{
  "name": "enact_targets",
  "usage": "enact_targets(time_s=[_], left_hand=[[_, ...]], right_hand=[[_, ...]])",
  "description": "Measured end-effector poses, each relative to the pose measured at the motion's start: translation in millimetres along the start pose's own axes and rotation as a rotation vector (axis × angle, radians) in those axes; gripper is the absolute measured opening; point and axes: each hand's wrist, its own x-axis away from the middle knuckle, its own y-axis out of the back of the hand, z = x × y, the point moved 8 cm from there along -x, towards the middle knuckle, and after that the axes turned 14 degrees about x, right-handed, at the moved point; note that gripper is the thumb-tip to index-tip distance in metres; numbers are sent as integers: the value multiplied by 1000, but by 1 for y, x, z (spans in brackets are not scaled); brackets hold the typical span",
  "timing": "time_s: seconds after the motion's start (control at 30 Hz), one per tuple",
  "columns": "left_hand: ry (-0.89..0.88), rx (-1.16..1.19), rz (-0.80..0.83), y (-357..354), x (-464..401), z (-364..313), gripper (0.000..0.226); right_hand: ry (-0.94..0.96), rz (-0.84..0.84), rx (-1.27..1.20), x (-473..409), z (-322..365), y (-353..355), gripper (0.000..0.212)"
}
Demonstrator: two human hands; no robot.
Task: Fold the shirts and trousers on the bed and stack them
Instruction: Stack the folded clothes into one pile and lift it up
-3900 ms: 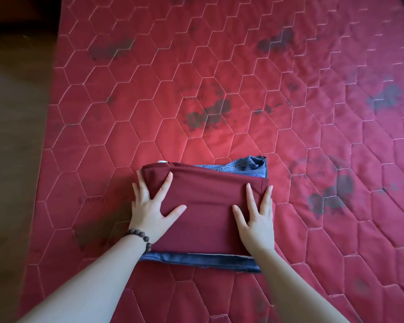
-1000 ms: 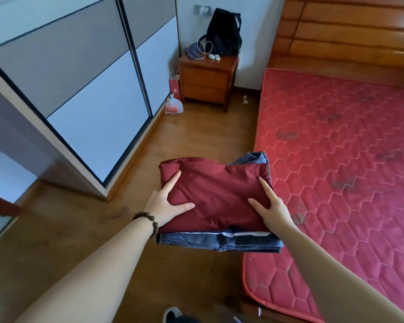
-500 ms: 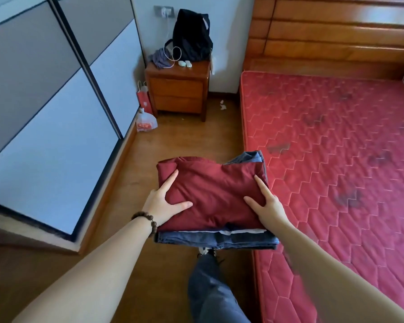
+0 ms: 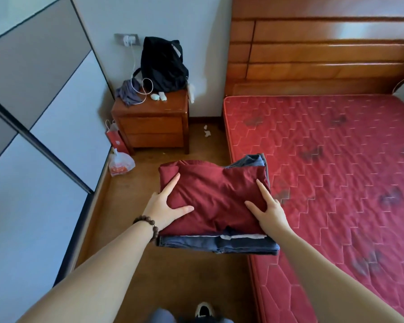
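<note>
stack of clothes (image 4: 216, 206) now off the bed (image 4: 336, 159) and carried in the air over the wooden floor (image 4: 131, 229), just left of the mattress edge. about four seconds back it lay flat on the mattress with both palms pressing it down; since then it has been lifted and the view has swung toward the head of the room. over the last half second the stack sits much the same between the hands, only the room has shifted round it.

left hand (image 4: 165, 207) grips the left side of the stack, thumb on top of the dark red shirt (image 4: 219, 194), fingers running along the edge and partly tucked under. right hand (image 4: 269, 212) grips the right side likewise, thumb and forefinger spread on the red cloth. jeans (image 4: 217, 244) lie under the shirt, with a thin white layer showing between.

judgement: folding and stacking look done; the pile is being moved elsewhere. destination not shown. nightstand (image 4: 152, 122) with black backpack (image 4: 163, 64) stands far ahead, wardrobe doors (image 4: 44, 136) on the left.
</note>
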Motion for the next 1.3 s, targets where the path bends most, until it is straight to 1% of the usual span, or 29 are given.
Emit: enact_targets(time_s=[0.13, 0.37, 0.53, 0.67, 0.83, 0.93, 1.03, 1.2, 1.3], left_hand=[[-38, -10, 74, 8, -74, -13, 99], [-110, -112, 204, 25, -226, -30, 98], [-159, -159, 347, 42, -335, -51, 97], [-218, -172, 491, 34, -411, -82, 99], [-313, -211, 678, -18, -475, -123, 98], [-358, -236, 792, -62, -501, -142, 98], [-392, -256, 897, -113, -525, -156, 97], [-446, -342, 1011, -199, -567, -176, 96], [-451, -384, 1080, -240, -588, -186, 96]], right_hand=[[-63, -36, -20, -52, 9, -3, 70], [-196, -146, -53, -151, 40, -15, 69], [-339, -224, -93, -210, 70, -28, 69], [-457, -314, -138, -241, 80, -25, 67], [-628, -451, -190, -256, 68, -10, 67], [-716, -530, -198, -260, 50, -2, 67], [-811, -573, -229, -269, 22, 0, 67], [-940, -657, -301, -297, -31, -2, 68], [-1016, -685, -329, -314, -51, -7, 69]])
